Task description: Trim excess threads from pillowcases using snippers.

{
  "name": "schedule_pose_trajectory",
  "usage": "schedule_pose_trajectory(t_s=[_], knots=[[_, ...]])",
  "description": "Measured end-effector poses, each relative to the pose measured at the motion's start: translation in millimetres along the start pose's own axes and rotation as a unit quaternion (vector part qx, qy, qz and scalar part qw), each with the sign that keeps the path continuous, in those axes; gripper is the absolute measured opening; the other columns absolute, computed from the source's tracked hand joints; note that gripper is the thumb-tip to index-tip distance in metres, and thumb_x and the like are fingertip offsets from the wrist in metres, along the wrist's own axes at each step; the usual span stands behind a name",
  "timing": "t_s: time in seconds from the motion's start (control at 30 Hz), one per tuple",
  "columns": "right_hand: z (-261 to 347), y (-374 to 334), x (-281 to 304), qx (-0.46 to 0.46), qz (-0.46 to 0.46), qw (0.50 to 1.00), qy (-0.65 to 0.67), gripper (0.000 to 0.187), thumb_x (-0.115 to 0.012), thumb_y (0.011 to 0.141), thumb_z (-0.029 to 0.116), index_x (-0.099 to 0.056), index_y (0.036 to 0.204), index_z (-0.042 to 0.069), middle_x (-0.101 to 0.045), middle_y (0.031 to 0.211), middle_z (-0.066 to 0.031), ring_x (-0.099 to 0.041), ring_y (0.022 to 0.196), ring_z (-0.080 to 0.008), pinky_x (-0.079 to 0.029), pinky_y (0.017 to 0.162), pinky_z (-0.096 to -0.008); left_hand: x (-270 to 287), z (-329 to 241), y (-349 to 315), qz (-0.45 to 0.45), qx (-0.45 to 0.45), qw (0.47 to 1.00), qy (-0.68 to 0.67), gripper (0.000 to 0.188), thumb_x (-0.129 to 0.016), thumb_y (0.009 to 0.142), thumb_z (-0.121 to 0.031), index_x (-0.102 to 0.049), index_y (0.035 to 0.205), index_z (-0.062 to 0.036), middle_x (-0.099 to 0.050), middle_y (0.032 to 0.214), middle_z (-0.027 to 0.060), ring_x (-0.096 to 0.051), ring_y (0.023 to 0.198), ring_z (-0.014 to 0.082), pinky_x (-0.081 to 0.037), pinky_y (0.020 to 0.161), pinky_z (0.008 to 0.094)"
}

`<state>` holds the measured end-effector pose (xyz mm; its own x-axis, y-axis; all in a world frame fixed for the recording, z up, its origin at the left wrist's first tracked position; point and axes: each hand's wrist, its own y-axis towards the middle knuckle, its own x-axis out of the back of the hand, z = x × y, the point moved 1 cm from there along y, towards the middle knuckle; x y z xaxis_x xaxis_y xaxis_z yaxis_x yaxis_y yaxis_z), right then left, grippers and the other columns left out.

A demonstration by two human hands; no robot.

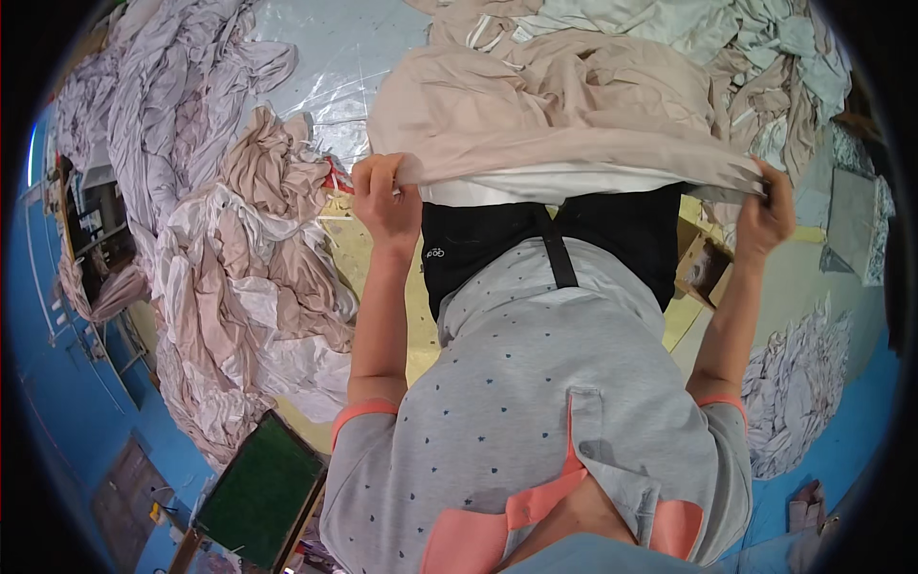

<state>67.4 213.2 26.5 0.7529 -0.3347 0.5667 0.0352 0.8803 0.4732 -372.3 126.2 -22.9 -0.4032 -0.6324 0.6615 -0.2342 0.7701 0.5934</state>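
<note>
Holding the pink fabric [574, 110] by its near edge: left hand [387, 203] clasping the left end, right hand [768, 212] the right. Long axis runs left-right; bulk lies far side, neither hand nearer.

You are wearing black trousers [488, 225] that are carrying a small piece of white lettering [434, 253] on your left side, near the outer edge. It is showing as a short row of rounded characters, standing out pale against the dark cloth. Tinier marks are sitting just beside that row, and they are appearing too small for you to make out.
</note>
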Motion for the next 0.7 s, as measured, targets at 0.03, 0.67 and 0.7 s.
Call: schedule_pose_trajectory(t_s=[0.03, 0.67, 0.7], knots=[[-1, 7, 14, 0.013, -0.017, 0.999, -0.044, 0.036, -0.044, 0.077, -0.016, -0.065, 0.101, -0.001, -0.066, 0.093, -0.0042, -0.058, 0.080, -0.0078, -0.045, 0.071, -0.0202, -6, 7, -5, -0.005, 0.003, 1.000, -0.003, 0.022, -0.063, 0.068, 0.011, -0.063, 0.084, -0.0045, -0.059, 0.078, 0.0071, -0.055, 0.070, 0.0213, -0.046, 0.061, 0.0277], [-99, 49, 81, -0.094, 0.061, 0.992, -0.048, 0.032, -0.045, 0.079, -0.007, -0.064, 0.104, -0.002, -0.065, 0.093, -0.0026, -0.057, 0.085, -0.0082, -0.044, 0.080, -0.0210, -13, 39, 66, 0.343, 0.365, 0.733, -0.460, 0.007, -0.063, 0.087, -0.009, -0.059, 0.084, -0.0042, -0.056, 0.071, -0.0040, -0.046, 0.063, 0.0009, -0.037, 0.056, 0.0172], [-104, 49, 81, -0.095, 0.080, 0.990, -0.066, 0.031, -0.047, 0.080, -0.006, -0.064, 0.105, -0.003, -0.064, 0.094, -0.0028, -0.057, 0.086, -0.0091, -0.044, 0.080, -0.0214, -16, 41, 67, 0.345, 0.365, 0.732, -0.461, 0.007, -0.063, 0.087, -0.009, -0.059, 0.084, -0.0042, -0.056, 0.071, -0.0040, -0.046, 0.063, 0.0009, -0.037, 0.056, 0.0172]])
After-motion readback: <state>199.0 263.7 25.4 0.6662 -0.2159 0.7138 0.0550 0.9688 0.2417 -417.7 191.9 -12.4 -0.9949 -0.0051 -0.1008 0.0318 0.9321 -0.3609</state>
